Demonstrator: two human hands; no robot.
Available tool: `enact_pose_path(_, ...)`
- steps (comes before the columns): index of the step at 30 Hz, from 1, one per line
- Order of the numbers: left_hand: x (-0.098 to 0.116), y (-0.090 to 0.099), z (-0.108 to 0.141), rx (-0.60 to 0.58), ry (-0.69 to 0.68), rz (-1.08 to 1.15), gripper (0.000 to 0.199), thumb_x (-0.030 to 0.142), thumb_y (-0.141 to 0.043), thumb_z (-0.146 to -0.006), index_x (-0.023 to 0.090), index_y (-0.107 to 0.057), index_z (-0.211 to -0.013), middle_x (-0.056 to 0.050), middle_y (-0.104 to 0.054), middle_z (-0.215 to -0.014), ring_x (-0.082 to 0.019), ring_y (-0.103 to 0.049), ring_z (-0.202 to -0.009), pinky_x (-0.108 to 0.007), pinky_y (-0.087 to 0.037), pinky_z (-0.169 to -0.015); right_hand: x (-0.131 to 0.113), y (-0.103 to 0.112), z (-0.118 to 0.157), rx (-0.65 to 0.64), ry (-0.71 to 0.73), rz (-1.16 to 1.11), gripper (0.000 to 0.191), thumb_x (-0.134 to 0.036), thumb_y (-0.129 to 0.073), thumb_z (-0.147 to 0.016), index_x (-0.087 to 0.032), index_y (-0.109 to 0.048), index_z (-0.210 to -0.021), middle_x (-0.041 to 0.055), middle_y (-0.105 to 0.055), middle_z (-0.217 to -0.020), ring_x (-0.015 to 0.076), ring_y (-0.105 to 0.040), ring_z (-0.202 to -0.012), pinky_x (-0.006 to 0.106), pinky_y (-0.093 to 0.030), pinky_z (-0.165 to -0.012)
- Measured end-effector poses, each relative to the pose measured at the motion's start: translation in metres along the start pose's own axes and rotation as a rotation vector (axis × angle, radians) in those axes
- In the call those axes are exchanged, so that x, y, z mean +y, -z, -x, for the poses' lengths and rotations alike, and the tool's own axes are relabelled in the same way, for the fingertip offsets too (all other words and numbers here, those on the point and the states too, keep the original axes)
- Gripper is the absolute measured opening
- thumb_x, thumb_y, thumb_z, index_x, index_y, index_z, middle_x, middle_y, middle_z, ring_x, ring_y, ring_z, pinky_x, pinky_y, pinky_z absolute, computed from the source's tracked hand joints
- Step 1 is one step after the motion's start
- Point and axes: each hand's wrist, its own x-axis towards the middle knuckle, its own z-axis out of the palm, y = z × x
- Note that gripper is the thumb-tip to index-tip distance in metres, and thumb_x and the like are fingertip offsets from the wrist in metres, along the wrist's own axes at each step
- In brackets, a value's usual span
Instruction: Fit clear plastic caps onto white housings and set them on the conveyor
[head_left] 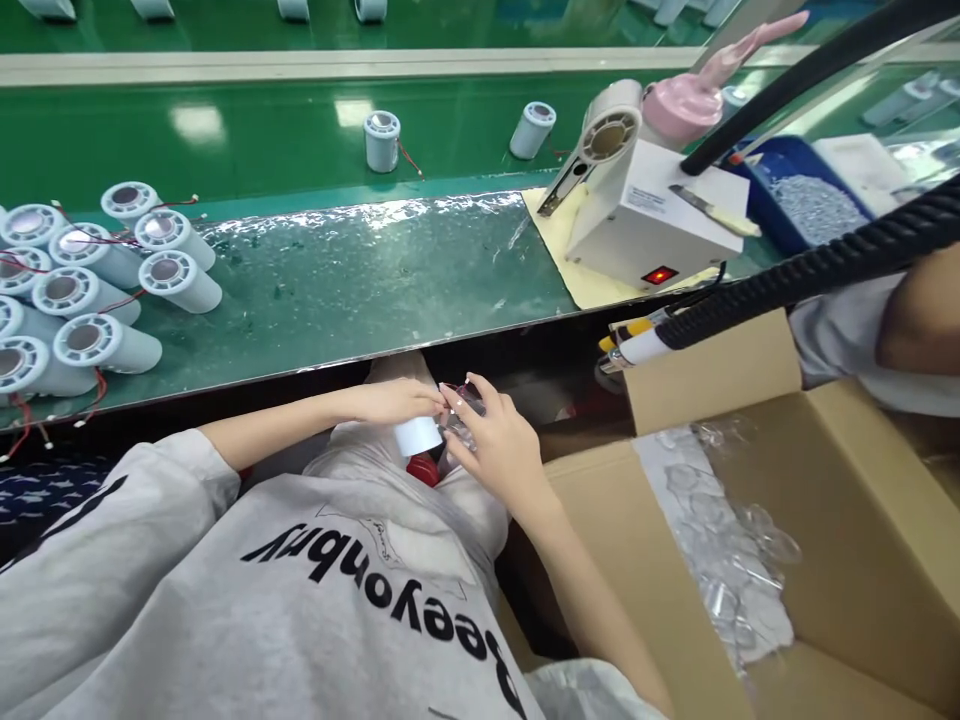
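Held a cylinder point(418, 438) in bent fingers of the left hand point(397, 400) and curved parted fingers of the right hand point(501, 442) by clear plastic point(462, 433), couldn't tell if pinching it.

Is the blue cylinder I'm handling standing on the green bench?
No, the left hand holds the blue cylinder over the lap, off the bench.

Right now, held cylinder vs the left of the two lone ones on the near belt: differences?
The left hand partly covers the held cylinder; the belt cylinder stands upright, untouched. The held cylinder shows only part of its side; the belt cylinder also shows its slotted ring end. Both have pale blue sides.
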Motion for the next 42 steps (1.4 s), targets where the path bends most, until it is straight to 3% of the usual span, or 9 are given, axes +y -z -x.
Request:
enact_pose_path(4,0.005,-0.003,0.014,0.205,-0.122,-0.437,0.027,0.031,-0.052,-0.095,0.019,-0.076,-0.099,-0.006,-0.069,-0.101,-0.019,-0.064,-0.091,-0.028,-0.046,-0.080,0.003,-0.001,-0.003,-0.052,-0.021,-0.244,0.011,-0.020,-0.070,-0.084,-0.021,-0.076,-0.094,0.0138,-0.061,-0.136,0.0323,-0.063,-0.109,0.040,-0.060,-0.075)
enact_pose_path(9,-0.008,-0.001,0.013,0.374,-0.314,-0.291,0.044,0.047,-0.080,-0.079,0.020,-0.075,-0.113,-0.005,-0.066,-0.098,-0.019,-0.061,-0.092,-0.031,-0.047,-0.088,0.006,0.000,-0.004,0.011,-0.089,-0.752,0.015,-0.031,-0.074,-0.086,-0.021,-0.068,-0.076,0.0114,-0.064,-0.127,0.0274,-0.067,-0.108,0.042,-0.057,-0.091)
enact_pose_path(14,-0.031,0.002,0.000,0.344,-0.445,-0.240,0.066,0.052,-0.091,-0.062,0.026,-0.075,-0.121,-0.010,-0.061,-0.118,-0.026,-0.060,-0.111,-0.041,-0.048,-0.101,0.003,0.003,-0.001,0.165,-0.251,-0.982,0.029,-0.032,-0.062,-0.092,-0.021,-0.070,-0.067,0.0100,-0.073,-0.113,0.0262,-0.071,-0.103,0.041,-0.056,-0.091)
enact_pose_path(18,-0.037,-0.001,-0.001,0.216,-0.502,-0.189,0.066,0.042,-0.089,-0.068,0.025,-0.070,-0.129,-0.015,-0.059,-0.139,-0.031,-0.057,-0.129,-0.046,-0.043,-0.111,0.007,0.002,0.001,0.225,-0.401,-1.128,0.032,-0.031,-0.068,-0.087,-0.021,-0.070,-0.057,0.0078,-0.077,-0.097,0.0245,-0.073,-0.091,0.038,-0.059,-0.084)
enact_pose_path(23,-0.025,-0.007,0.006,0.153,-0.399,0.097,0.071,0.032,-0.087,-0.071,0.021,-0.061,-0.137,-0.015,-0.064,-0.137,-0.028,-0.064,-0.121,-0.038,-0.054,-0.097,0.016,0.000,0.003,0.206,-0.372,-1.341,0.020,-0.044,-0.081,-0.079,-0.024,-0.078,-0.077,0.0089,-0.075,-0.118,0.0300,-0.073,-0.105,0.041,-0.064,-0.077)
enact_pose_path(27,-0.021,-0.010,0.012,0.178,-0.278,0.285,0.073,0.035,-0.087,-0.071,0.019,-0.060,-0.137,-0.016,-0.063,-0.138,-0.024,-0.069,-0.108,-0.035,-0.056,-0.090,0.014,0.000,0.013,0.198,-0.109,-0.987,0.033,-0.033,-0.087,-0.078,-0.029,-0.077,-0.109,0.0081,-0.071,-0.130,0.0298,-0.066,-0.124,0.046,-0.056,-0.104)
enact_pose_path(31,-0.019,-0.010,0.015,0.145,-0.280,0.291,0.075,0.036,-0.088,-0.070,0.021,-0.060,-0.138,-0.016,-0.062,-0.141,-0.026,-0.069,-0.111,-0.037,-0.055,-0.091,0.012,-0.003,0.023,0.258,-0.043,-0.826,0.036,-0.034,-0.080,-0.086,-0.028,-0.069,-0.120,0.0087,-0.069,-0.133,0.0286,-0.065,-0.126,0.044,-0.055,-0.107)
enact_pose_path(37,-0.011,-0.006,0.019,0.068,-0.449,0.200,0.071,0.031,-0.087,-0.074,0.027,-0.061,-0.140,-0.012,-0.060,-0.147,-0.029,-0.057,-0.135,-0.041,-0.051,-0.106,0.013,-0.001,0.028,0.161,-0.133,-0.942,0.041,-0.043,-0.080,-0.085,-0.025,-0.063,-0.118,0.0103,-0.070,-0.127,0.0291,-0.068,-0.120,0.045,-0.059,-0.101)
enact_pose_path(42,-0.012,-0.006,0.022,0.125,-0.514,0.064,0.070,0.032,-0.089,-0.071,0.027,-0.064,-0.137,-0.012,-0.062,-0.143,-0.029,-0.057,-0.134,-0.045,-0.046,-0.113,0.009,0.008,0.027,0.070,-0.258,-1.150,0.045,-0.045,-0.082,-0.082,-0.025,-0.060,-0.116,0.0098,-0.069,-0.126,0.0256,-0.070,-0.113,0.041,-0.061,-0.096)
